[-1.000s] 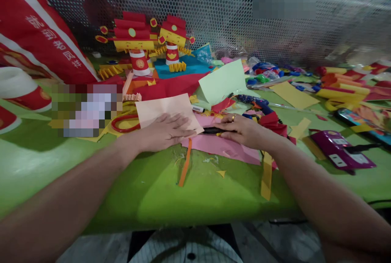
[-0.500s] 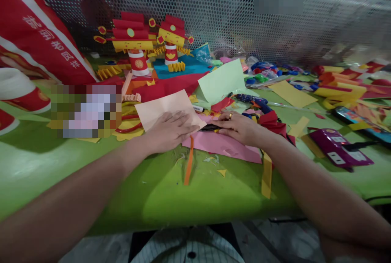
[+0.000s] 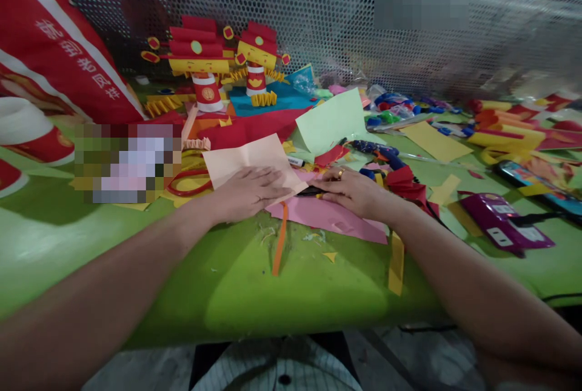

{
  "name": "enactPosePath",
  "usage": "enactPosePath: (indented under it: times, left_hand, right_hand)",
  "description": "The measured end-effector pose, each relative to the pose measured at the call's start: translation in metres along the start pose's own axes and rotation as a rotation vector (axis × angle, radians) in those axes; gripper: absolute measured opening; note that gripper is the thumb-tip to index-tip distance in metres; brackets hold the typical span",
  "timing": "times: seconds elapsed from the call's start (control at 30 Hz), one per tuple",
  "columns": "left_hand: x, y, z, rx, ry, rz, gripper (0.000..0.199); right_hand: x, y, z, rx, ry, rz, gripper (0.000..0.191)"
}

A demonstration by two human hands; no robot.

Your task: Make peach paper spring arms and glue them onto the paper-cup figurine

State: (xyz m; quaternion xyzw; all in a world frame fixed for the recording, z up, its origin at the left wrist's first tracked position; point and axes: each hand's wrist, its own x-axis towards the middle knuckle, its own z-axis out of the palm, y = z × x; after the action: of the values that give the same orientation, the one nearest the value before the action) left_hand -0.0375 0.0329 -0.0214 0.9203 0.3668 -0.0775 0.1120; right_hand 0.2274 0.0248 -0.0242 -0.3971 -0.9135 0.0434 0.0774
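My left hand [image 3: 248, 191] lies flat, fingers stretched out, on a creased sheet of peach paper [image 3: 250, 157]. To its right, my right hand [image 3: 348, 190] wears a ring and rests with its fingers extended over a dark, narrow object [image 3: 311, 190] by the sheet's right corner. Most of that object is covered, so its kind cannot be made out. Pink paper [image 3: 331, 218] lies beneath and in front of the hands. An orange paper strip [image 3: 280, 242] sticks out from under the peach sheet toward the table's front edge.
Two red and yellow paper figures [image 3: 199, 63] stand at the back, near a perforated metal panel [image 3: 318, 21]. A pale green folded sheet [image 3: 331, 121] leans behind my hands. On the right are a purple plug box [image 3: 504, 221] and paper scraps; paper cups [image 3: 34, 133] stand left.
My left hand has slid slightly left and down over the peach paper. The right hand has hardly moved, and the view has shifted a little.
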Motion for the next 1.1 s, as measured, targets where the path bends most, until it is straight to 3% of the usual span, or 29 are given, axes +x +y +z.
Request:
enactPosePath:
  times: [0.23,0.47,0.87,1.1]
  left_hand:
    - [0.0,-0.001,0.001,0.025,-0.006,0.003,0.044]
    - [-0.001,0.002,0.0,0.007,0.001,-0.026,0.044]
    - [-0.001,0.003,-0.001,-0.012,-0.008,-0.026,0.044]
    - [0.002,0.005,0.0,-0.007,0.023,-0.035,0.046]
  right_hand:
    - [-0.003,0.002,-0.005,0.054,-0.01,-0.055,0.037]
    - [0.001,-0.005,0.004,0.006,0.014,-0.017,0.037]
    - [-0.003,-0.014,-0.005,0.028,-0.037,0.033,0.036]
    - [0.005,-0.03,-0.009,0.034,-0.076,0.191,0.028]
